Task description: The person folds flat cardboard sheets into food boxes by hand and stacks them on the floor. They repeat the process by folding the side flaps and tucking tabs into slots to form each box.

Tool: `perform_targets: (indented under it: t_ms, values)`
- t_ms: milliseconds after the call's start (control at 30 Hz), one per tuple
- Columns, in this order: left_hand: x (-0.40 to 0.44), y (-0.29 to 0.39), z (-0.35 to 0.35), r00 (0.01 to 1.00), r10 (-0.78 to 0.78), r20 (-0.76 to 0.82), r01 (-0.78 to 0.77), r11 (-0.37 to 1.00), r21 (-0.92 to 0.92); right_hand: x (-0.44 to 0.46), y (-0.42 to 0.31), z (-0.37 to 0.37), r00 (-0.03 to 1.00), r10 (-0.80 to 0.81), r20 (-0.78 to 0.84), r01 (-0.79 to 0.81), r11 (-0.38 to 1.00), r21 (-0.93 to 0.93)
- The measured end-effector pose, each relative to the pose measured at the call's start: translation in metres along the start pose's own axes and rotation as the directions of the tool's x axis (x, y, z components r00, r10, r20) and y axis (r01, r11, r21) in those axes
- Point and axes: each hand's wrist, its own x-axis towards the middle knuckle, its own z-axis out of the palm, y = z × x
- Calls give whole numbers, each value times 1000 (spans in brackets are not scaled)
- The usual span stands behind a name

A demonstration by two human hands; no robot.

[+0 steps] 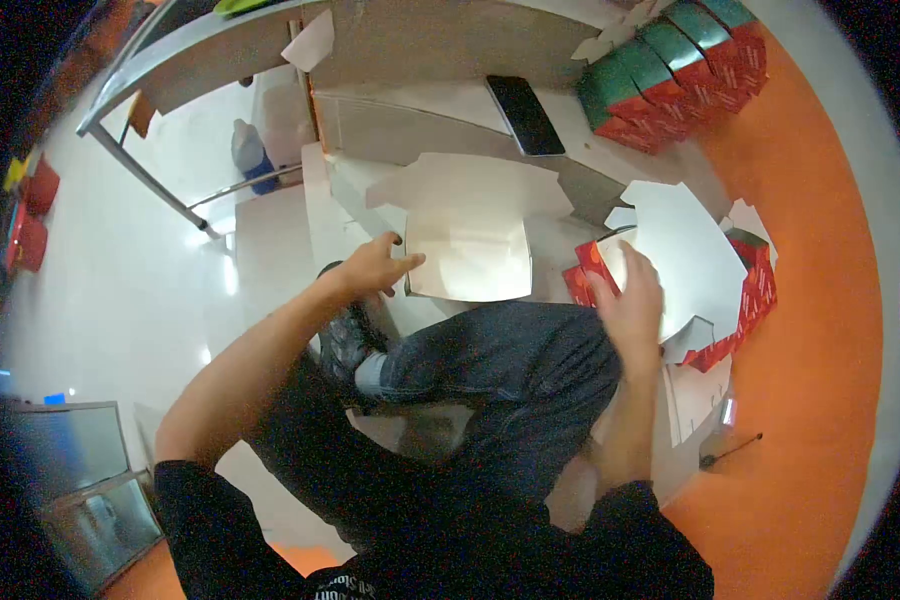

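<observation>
Head view: person seated, legs folded, both bare hands out over opened cartons. Left hand (375,268) at the left wall of the open box (467,255); one fingertip reaches over the rim, the other fingers partly bent and spread outside; whether they pinch the wall, cannot tell. Box pale inside, nothing seen in it, wide flap laid back on its far side; it sits just beyond the folded legs. Right hand (630,305) at the near left part of the red carton (758,300), thumb by a red panel, other fingers bent over the pale inner side; gripping or only resting, cannot tell. Large white flap (685,260) stands raised just right of that hand, covering much of the carton. Beyond the boxes, black phone (527,117) lying flat. To its right, a row of green-and-red cartons (670,75), packed side by side. Dark shoe (345,345) below the left forearm. Metal frame (145,180) at upper left, over glossy pale floor (120,310); orange area (820,300) along the right.
</observation>
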Motion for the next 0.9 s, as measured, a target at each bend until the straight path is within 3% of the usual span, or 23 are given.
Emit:
perform_targets:
  t_ms: [33,67,133,233,333,467,600,700,800,900]
  values:
    - [7,-4,0,1000,12,0,-12,1000,-14,-5,17,-10,972,125,197,-115,991,-65]
    - [13,-6,0,1000,25,0,-25,999,-27,-12,38,-7,933,219,287,-202,975,-90]
    - [22,-5,0,1000,-7,21,10,994,-113,-14,49,-14,850,198,489,-277,956,93]
    - [30,1,4,999,-13,47,22,980,-199,-20,52,-20,891,205,405,-254,965,71]
    - [34,-4,5,999,1,44,9,973,-232,-23,45,-31,937,275,215,-254,959,-123]
    - [26,1,2,1000,-8,7,9,991,-133,-24,51,-36,949,315,-5,-315,949,3]
    - [24,-5,4,999,-33,9,34,992,-122,-14,43,-60,928,331,171,-332,943,-20]
    - [18,0,5,999,-42,19,44,996,-82,-15,52,-54,947,209,243,-212,977,-14]
    - [17,3,3,998,-52,45,55,996,-67,-18,47,-49,982,139,128,-129,988,-87]
    - [14,2,5,996,-45,70,50,996,-73,-19,42,-52,984,121,132,-102,985,-142]
